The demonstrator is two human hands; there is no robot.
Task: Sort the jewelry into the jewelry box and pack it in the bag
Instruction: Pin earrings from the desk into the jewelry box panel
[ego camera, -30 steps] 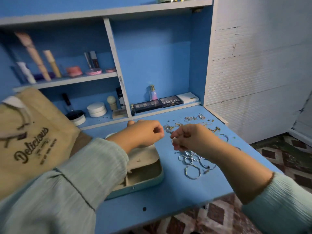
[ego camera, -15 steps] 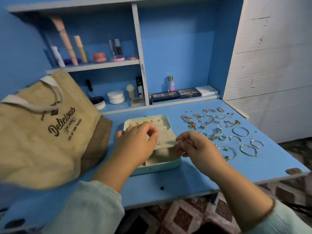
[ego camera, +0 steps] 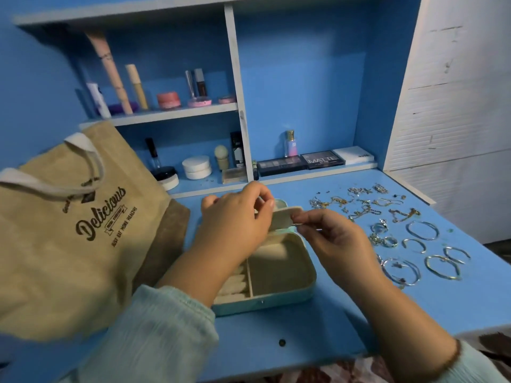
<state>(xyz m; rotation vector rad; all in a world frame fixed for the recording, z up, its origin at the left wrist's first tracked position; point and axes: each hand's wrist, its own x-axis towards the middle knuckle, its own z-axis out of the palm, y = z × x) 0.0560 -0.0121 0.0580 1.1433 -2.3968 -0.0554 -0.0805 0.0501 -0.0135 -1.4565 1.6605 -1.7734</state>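
Sorting step in hand, packing not yet begun. Jute bag point(ego camera: 69, 230) standing at left on the blue tabletop point(ego camera: 318, 327), just beside the open jewelry box point(ego camera: 279, 275) at centre. Left hand point(ego camera: 237, 217) gripping a cream insert panel point(ego camera: 284, 217) tilted above the box; right hand point(ego camera: 331, 239) pinching a thin earring point(ego camera: 307, 227) against its edge. Next move probably calling for fine alignment of the pin with the panel. Loose hoops point(ego camera: 423, 230) and chains point(ego camera: 359, 208) lying at right. Cosmetics on the far shelves point(ego camera: 166, 114); white wall point(ego camera: 456, 92) at right.
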